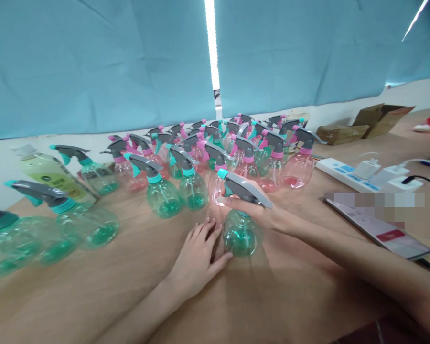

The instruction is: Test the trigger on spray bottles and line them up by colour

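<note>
At the centre of the wooden bench (290,296), a green spray bottle (241,236) stands upright, with a little green liquid in its rounded base. Its grey spray head (245,188) has a teal nozzle tip that points to the left. The right hand (261,212) reaches in from the right and is clenched about the neck of this bottle, just beneath the spray head. The left hand (195,263) lies palm down on the bench to the left of the bottle. It is released, fingers extended, with the thumb and fingertips resting against the bottle's lower side.

Behind the held bottle stands a dense cluster of spray bottles (191,188), all upright. Some are green with teal collars and others pink with pink collars, and all carry grey heads. Well apart at far left, several green bottles (89,224) lie tipped on their sides. A pale yellow bottle (52,174) leans near them.

To the right, a white power strip (340,172) carries plugs and cables. A flat device (376,224) lies near it, close to the right forearm. Cardboard boxes (380,117) sit at the far right edge. A blue curtain (93,62) hangs behind the bench, parted by a narrow bright gap.
</note>
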### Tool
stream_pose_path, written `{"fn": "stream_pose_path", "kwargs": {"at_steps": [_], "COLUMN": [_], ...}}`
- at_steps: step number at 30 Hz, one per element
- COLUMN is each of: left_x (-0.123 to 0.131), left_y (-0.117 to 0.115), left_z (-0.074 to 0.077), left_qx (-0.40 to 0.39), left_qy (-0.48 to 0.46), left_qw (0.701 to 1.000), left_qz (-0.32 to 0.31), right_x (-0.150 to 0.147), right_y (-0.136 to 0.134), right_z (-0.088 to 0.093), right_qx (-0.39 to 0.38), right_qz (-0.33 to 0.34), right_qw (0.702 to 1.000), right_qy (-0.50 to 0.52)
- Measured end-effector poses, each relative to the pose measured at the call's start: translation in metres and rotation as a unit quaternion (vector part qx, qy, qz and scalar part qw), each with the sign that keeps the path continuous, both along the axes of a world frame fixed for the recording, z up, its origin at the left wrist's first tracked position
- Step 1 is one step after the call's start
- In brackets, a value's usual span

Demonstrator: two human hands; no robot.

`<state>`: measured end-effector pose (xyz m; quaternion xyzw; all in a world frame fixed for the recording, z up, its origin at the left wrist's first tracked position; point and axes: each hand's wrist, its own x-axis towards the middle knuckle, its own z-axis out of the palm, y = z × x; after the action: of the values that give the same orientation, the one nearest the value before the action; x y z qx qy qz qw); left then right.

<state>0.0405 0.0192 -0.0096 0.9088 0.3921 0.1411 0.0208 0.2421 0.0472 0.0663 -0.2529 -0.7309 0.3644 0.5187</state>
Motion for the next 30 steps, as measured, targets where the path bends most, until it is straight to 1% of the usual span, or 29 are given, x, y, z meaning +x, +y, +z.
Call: {"fn": "stream_pose_path", "kwargs": {"at_steps": [6, 12, 16, 20, 25, 30], "left_x": [0.0008, 0.0008, 0.0004, 0.0001, -0.0011, 0.0024], "left_y": [-0.0004, -0.0002, -0.0002, -0.0004, -0.0021, -0.0078], "left_z": [0.0012, 0.0005, 0.0012, 0.0041, 0.0071, 0.0036], "left_qx": [-0.002, -0.001, -0.003, -0.020, -0.046, -0.063], "left_qy": [-0.002, -0.004, -0.006, -0.008, -0.033, -0.105], "left_qw": [1.000, 1.000, 1.000, 1.000, 0.998, 0.992], "left_qz": [0.003, 0.007, 0.005, 0.007, 0.013, 0.011], "right_x": [0.0002, 0.0021, 0.0017, 0.0008, 0.0005, -0.0008], "right_y": [0.0006, -0.0002, -0.0021, -0.0029, -0.0018, -0.0021], "right_z": [0.0020, 0.0014, 0.0047, 0.0047, 0.0008, 0.0009], "right_qx": [-0.007, 0.008, -0.021, -0.040, -0.035, -0.023], "right_qz": [-0.020, 0.009, 0.017, 0.007, 0.005, -0.001], "right_qw": [1.000, 1.000, 1.000, 0.999, 0.999, 0.999], "right_qy": [-0.018, 0.001, -0.002, 0.001, 0.009, 0.022]}}
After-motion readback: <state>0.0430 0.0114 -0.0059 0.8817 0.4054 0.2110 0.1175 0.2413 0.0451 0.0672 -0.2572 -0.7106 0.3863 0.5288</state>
